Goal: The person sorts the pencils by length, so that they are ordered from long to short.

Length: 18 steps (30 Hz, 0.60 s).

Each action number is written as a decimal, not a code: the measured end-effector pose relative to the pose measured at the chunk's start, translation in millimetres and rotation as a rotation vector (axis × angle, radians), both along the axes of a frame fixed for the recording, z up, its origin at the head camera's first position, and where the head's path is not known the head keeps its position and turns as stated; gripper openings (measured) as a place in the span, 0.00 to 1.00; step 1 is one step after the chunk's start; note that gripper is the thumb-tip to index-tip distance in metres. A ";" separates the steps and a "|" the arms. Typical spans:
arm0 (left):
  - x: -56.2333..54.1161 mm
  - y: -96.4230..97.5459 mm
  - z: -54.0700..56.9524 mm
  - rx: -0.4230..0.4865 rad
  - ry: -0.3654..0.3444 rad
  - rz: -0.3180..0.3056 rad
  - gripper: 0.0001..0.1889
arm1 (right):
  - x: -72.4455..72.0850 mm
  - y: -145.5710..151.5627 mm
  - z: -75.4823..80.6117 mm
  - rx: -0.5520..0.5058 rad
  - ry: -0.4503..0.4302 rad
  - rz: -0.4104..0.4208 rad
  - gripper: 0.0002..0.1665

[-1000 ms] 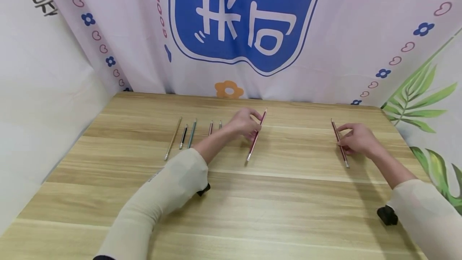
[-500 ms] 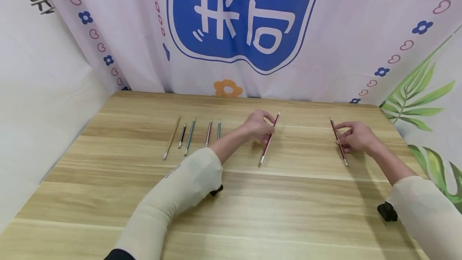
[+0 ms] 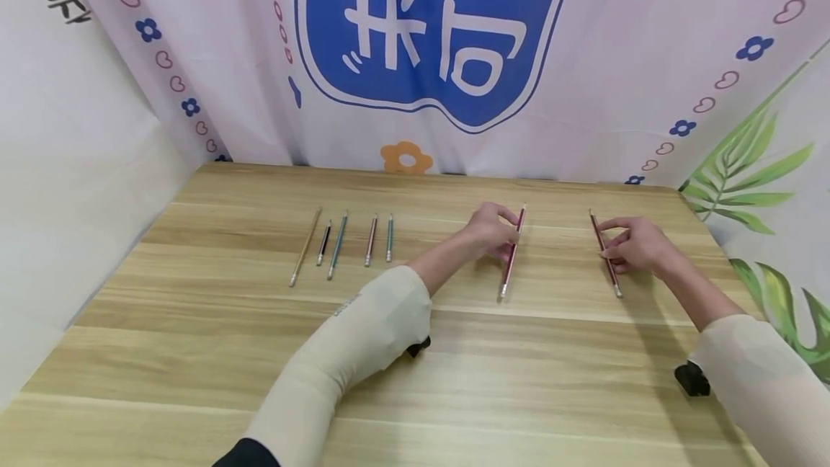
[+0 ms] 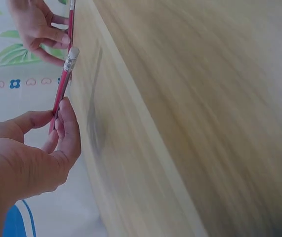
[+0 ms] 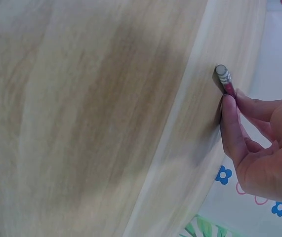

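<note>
At the far left of a pale wood-grain table (image 3: 162, 323) lies a long, slim yellow-brown wooden pencil (image 3: 305, 247), its eraser end toward the person. To its right come a short black pencil (image 3: 324, 243) and, just beside that, a longer blue-green pencil (image 3: 338, 245); past a wider gap lie a dull red pencil (image 3: 371, 240) and a short teal pencil (image 3: 390, 238), near each other but apart. Next a cream sleeve (image 3: 363, 330) leads to the left hand (image 3: 493, 229), whose thumb and fingers pinch a dark red pencil with a silver ferrule and whitish eraser (image 3: 511, 258); the left wrist view shows it raised above the table, eraser end toward that camera. Farther right, well apart from the loose five, a second dark red pencil with a silver ferrule (image 3: 609, 267) is pinched between thumb and fingers of the right hand (image 3: 638, 243), low over the wood; whether it touches the surface cannot be told. A cream right sleeve (image 3: 765, 373) follows.
</note>
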State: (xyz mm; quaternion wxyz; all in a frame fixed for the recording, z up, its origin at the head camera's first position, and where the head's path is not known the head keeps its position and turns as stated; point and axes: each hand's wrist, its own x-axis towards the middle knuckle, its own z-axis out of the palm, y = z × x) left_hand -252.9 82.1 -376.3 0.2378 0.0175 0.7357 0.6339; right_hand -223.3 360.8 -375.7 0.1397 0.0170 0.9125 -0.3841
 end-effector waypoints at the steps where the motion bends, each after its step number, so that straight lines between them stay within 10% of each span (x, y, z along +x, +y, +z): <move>1: 0.5 3.7 -0.4 0.004 -0.005 0.014 0.18 | -0.1 -0.1 0.4 0.001 -0.003 0.000 0.36; 18: 7.7 56.8 -4.5 0.019 -0.053 0.118 0.15 | 0.1 1.5 -0.2 -0.030 -0.006 0.011 0.37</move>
